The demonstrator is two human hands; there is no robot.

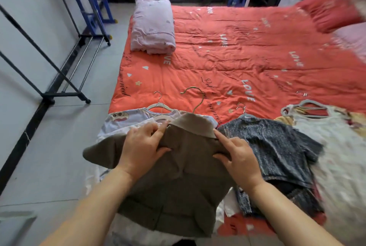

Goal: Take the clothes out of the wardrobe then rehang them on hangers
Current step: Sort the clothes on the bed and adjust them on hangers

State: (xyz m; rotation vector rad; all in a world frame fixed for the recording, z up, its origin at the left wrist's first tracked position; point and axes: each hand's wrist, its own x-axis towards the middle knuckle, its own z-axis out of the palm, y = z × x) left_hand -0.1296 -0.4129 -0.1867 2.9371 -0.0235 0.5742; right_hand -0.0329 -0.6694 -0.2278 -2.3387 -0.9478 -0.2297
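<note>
Olive collared shirt [178, 186] is lying at the near edge of the red quilt [237, 47], overlapping a cartoon tee [118, 118] and a dark knit top [277, 142]. A gold hanger [199, 99] is poking out past its collar. Left hand [142, 146] and right hand [239, 158] are each pinching a shoulder fold, index fingers reaching toward the collar.

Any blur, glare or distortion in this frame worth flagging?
Head view: the shirt, left hand and right hand are sharp; at its right edge the white garment and red pillow smear with motion blur; at left the rack bars splay from wide-angle distortion; light is soft and even, no glare.
</note>
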